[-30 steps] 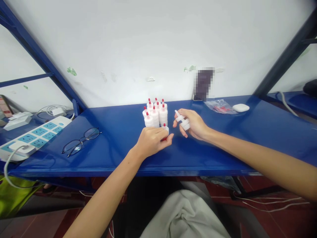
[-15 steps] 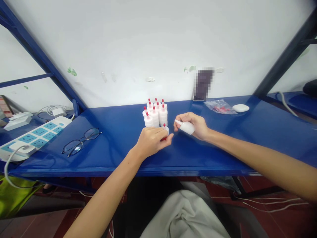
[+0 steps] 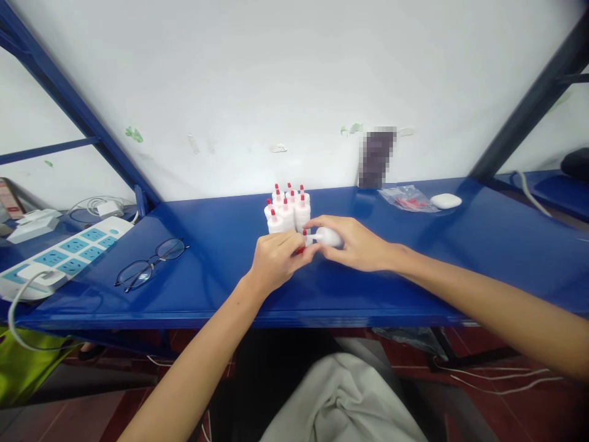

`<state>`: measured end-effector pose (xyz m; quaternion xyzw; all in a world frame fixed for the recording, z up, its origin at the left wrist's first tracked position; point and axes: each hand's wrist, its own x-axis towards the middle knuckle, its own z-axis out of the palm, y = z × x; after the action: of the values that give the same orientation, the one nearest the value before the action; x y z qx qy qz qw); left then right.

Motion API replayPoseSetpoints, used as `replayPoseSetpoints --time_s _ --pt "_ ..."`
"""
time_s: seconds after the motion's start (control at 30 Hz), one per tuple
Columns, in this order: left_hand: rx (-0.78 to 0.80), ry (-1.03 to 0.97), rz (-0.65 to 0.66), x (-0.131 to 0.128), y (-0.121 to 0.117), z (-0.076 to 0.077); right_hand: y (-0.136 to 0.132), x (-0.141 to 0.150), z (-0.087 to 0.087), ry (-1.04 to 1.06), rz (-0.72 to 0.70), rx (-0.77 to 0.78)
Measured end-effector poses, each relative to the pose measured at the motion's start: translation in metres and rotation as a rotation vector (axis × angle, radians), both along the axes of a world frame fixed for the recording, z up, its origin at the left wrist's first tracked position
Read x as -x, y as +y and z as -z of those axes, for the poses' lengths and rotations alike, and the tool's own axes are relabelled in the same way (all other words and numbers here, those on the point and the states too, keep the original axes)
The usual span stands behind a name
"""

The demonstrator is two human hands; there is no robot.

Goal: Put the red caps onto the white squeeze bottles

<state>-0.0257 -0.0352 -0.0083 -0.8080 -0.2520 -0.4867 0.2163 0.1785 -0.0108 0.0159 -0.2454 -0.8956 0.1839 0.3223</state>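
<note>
My right hand [image 3: 356,241] grips a white squeeze bottle [image 3: 329,237] lying on its side in the air, its bare nozzle pointing left. My left hand [image 3: 278,255] is closed, with a small red cap [image 3: 300,250] between thumb and fingers. The nozzle tip reaches the left fingertips; whether it touches the cap I cannot tell. Just behind my left hand, one red-tipped bottle is mostly hidden. Beyond it, several white bottles [image 3: 281,222] with red caps stand upright in a tight group on the blue table [image 3: 221,270].
At the back right lie a clear plastic bag [image 3: 407,199] of red caps and a white rounded object [image 3: 446,201]. A pixelated dark phone-like slab [image 3: 377,158] leans on the wall. Eyeglasses [image 3: 151,264] and a power strip [image 3: 76,248] are at left.
My right hand has moved left with the squeeze bottle and turned it so that its nozzle meets my left fingertips. The left hand has barely shifted.
</note>
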Motion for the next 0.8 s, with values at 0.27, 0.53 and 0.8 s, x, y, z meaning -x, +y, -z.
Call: replayPoseSetpoints --time_s 0.27,0.53,0.8 --pt "-0.036 0.066 0.016 -0.0008 -0.0013 0.0009 -0.0020 0.0003 0.0032 -0.165 -0.052 -0.076" --pt "-0.041 0.182 0.001 0.0004 -0.0020 0.0031 -0.0009 -0.0056 -0.0006 -0.165 -0.299 0.103" --pt "-0.066 0.322 0.015 -0.0047 -0.0060 -0.0022 -0.0005 0.0008 0.0019 -0.182 -0.167 0.221"
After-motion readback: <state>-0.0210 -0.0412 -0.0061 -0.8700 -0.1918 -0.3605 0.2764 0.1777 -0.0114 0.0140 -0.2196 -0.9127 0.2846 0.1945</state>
